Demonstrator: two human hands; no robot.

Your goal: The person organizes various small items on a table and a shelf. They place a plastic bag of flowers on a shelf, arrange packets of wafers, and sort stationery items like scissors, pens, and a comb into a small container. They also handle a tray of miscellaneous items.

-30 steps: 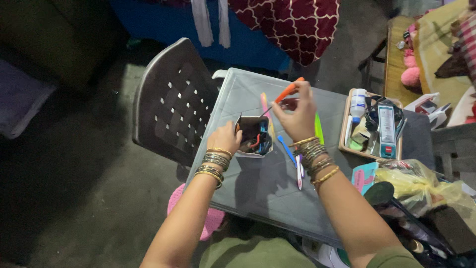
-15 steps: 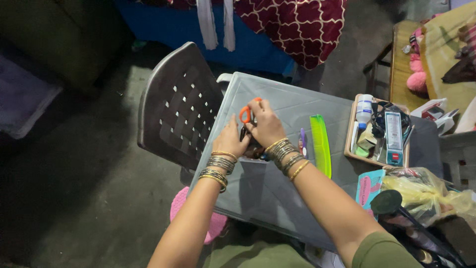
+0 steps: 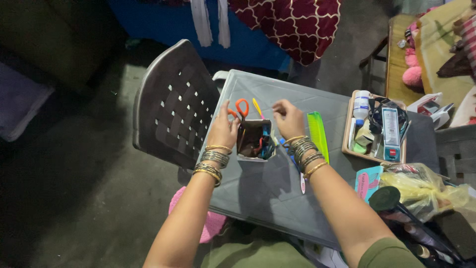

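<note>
**My hands at the small holder box**

From the head camera, looking down: my left hand rests against the left side of the small holder box, which stands on the grey plastic table, near its far left part. My fingers are curled along the box wall and steady it; I grip the box lightly, nothing else is in this hand. The orange-handled scissors stand in the box, handles up, just beside my left fingertips. A yellow stick-like thing also rises from the box, tilted to the right.

My right hand is just to the right of the box, fingers loosely bent and holding nothing; whether it touches the box I cannot tell. Beside this hand lies a green comb, flat on the table. Further right is a tray with a white bottle and other small items. A dark plastic chair stands to the left of the table.
</note>
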